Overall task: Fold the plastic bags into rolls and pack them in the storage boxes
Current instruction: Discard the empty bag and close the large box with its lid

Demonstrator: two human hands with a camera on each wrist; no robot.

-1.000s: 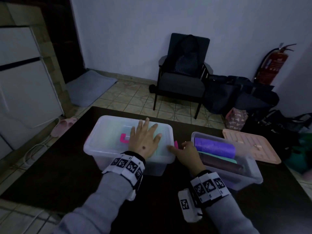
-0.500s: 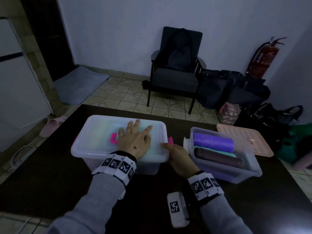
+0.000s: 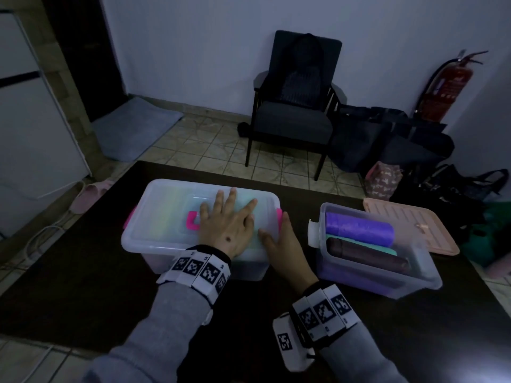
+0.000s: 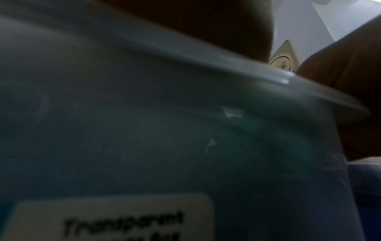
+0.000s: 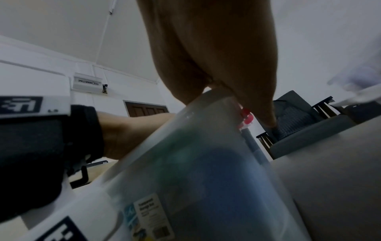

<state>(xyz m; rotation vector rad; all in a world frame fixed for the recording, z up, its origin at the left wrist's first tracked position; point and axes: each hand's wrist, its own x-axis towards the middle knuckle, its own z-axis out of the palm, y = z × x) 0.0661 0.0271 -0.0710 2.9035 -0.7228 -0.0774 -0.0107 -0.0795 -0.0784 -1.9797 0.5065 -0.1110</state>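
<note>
A clear storage box (image 3: pixel 163 217) with its lid on stands on the dark table (image 3: pixel 83 272), pale rolls dimly visible inside. My left hand (image 3: pixel 226 225) lies flat on the lid, fingers spread, beside the lid's pink handle (image 3: pixel 190 221). My right hand (image 3: pixel 279 239) is at the box's right end, thumb on the lid corner and fingers straight against the pink latch (image 3: pixel 279 217). The right wrist view shows those fingers (image 5: pixel 216 57) reaching down to the latch (image 5: pixel 246 117). To the right, an open box (image 3: pixel 414 272) holds a purple roll (image 3: pixel 359 232), a teal roll (image 3: pixel 387 248) and a dark roll (image 3: pixel 365 254).
The open box's pink lid (image 3: pixel 409 225) lies behind it at the table's right edge. Past the far table edge stand a dark chair (image 3: pixel 293 117), bags (image 3: pixel 387 139) and a fire extinguisher (image 3: pixel 445 87). A white fridge (image 3: pixel 33 120) stands at the left.
My right hand has slid forward along the closed box's right end, up to the pink latch. My left hand stays flat on the lid. The head view has shifted slightly.
</note>
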